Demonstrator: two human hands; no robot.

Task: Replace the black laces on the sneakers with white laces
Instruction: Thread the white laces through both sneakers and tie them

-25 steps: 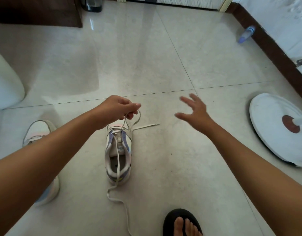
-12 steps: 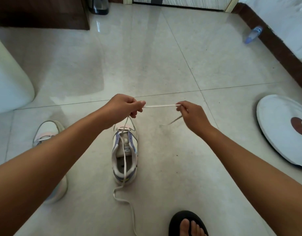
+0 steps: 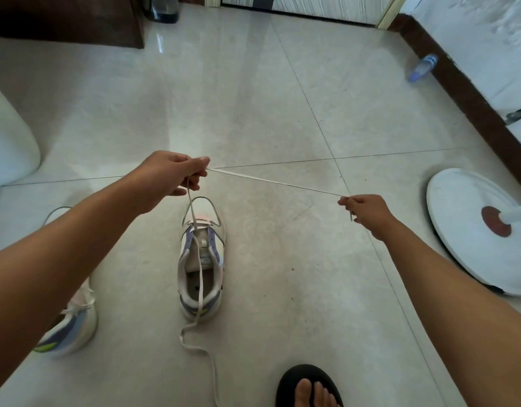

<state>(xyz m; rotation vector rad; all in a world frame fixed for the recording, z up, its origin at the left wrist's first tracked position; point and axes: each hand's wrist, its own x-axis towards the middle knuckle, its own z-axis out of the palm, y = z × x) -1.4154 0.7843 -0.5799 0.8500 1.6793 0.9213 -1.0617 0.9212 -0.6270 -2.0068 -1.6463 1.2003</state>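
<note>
Hands (image 3: pixel 165 179) (image 3: pixel 368 211) pinch white lace (image 3: pixel 271 181) taut, running left-right

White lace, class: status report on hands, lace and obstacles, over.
Left hand and right hand both pinch white lace, taut between them. Lace threaded at sneaker toe, tail trailing. Nothing obstructing.

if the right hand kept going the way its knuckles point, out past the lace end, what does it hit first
Nothing nearby: the right hand, pinching the white lace, points toward the left hand. Between them shows only bare floor, so the left hand's fingers probably come first, though depth is unclear.
</note>
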